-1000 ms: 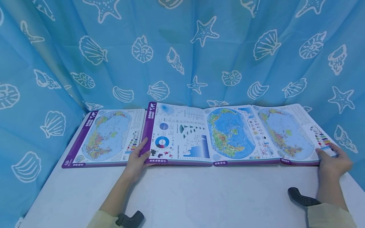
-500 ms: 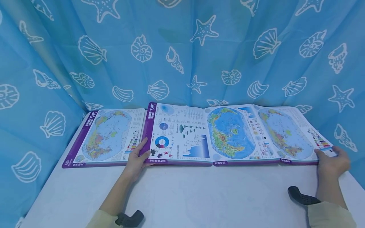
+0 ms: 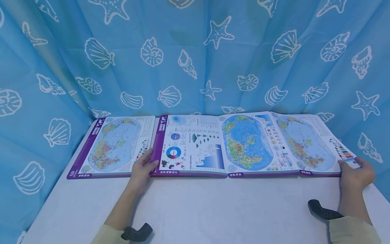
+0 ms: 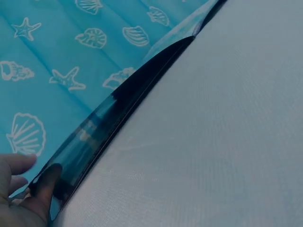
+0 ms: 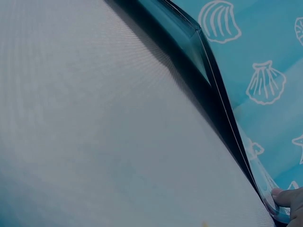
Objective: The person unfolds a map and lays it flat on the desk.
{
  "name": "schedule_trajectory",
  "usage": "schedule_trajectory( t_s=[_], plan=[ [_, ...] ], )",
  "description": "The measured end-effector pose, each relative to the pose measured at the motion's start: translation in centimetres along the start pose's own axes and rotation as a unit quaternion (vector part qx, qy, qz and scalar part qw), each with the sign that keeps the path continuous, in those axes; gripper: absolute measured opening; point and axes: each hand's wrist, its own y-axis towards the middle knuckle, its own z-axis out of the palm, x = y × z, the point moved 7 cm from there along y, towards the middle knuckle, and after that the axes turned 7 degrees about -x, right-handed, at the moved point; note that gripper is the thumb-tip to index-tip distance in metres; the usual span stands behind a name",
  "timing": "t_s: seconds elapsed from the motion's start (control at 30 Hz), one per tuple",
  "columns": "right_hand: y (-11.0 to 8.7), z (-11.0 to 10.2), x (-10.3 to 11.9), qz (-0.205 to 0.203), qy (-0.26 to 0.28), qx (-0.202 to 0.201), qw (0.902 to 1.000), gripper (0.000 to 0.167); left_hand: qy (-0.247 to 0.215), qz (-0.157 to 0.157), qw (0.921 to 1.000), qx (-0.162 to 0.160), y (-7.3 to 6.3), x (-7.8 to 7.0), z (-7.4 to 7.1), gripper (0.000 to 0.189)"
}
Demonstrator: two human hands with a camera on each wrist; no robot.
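A long fold-out world map (image 3: 195, 149) with a purple left border lies across the white table in the head view. It has three panels: charts, a relief map and a country map. My left hand (image 3: 141, 176) holds its left edge near the front corner, thumb on the border. At the far right end my right hand (image 3: 356, 174) pinches the front corner. Both wrist views look low along the sheet's dark glossy edge, with fingertips of the left hand (image 4: 19, 198) and the thumb of the right hand (image 5: 284, 196) at its ends.
Close to the left of the fold-out lies another purple-bordered world map (image 3: 112, 145). A blue curtain (image 3: 195, 57) with white shells and starfish hangs right behind the maps and along both sides. White table surface (image 3: 225, 210) stretches in front.
The fold-out map's left edge has come down flatter, and my left hand has shifted slightly left. The right end was drawn a little outward and lowered earlier, its folds now straighter.
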Motion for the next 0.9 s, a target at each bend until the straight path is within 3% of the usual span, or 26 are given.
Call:
schedule_trajectory(
  t_s=[0.3,0.47,0.63,0.9],
  plan=[
    [-0.2,-0.1,0.2,0.008,0.008,0.007,0.9999,0.065,-0.027,0.017,0.9994,-0.013,0.1,-0.4,-0.5,0.064],
    [0.0,0.0,0.2,0.016,0.02,0.008,0.9996,0.065,0.026,0.041,0.9985,-0.026,0.1,-0.8,-0.5,0.066],
    [-0.1,0.1,0.0,0.014,0.021,0.006,0.9997,0.065,0.075,0.07,0.9928,-0.062,-0.2,-1.5,-0.9,0.07],
    [-0.1,0.2,-0.2,0.016,0.026,0.01,0.9995,0.066,0.115,0.077,0.9866,-0.086,-0.7,-3.0,-1.9,0.083]
  ],
)
